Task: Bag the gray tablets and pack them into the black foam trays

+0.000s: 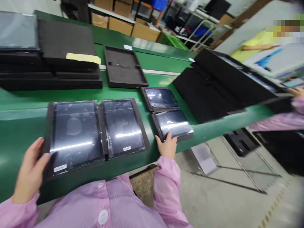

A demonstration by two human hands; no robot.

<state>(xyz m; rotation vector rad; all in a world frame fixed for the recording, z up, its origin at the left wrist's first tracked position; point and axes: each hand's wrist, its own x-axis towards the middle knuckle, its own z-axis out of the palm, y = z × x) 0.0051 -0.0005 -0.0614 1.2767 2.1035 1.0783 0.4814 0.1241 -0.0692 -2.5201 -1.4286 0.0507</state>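
My left hand [30, 169] grips the left edge of a black foam tray [47, 139], thumb and fingers at its side. In that tray lie two flat, glossy display panels side by side, a left panel [76, 133] and a right panel [123, 123], each with a small white label near its lower edge. My right hand [168, 146] has thumb and fingers on the near edge of a second, smaller-looking foam tray [154, 122]. This one bears a near panel [173, 122] under wrinkled clear film and a far panel [161, 97] behind it. Some fingertips are hidden.
An empty foam tray [125, 68] lies farther back on the green bench [16, 129]. Stacked foam trays [68, 41] stand at left, with a yellow strip [83, 58] on them. Large black foam pieces [209, 91] lie at right, where a co-worker's pink sleeve [275, 122] reaches in.
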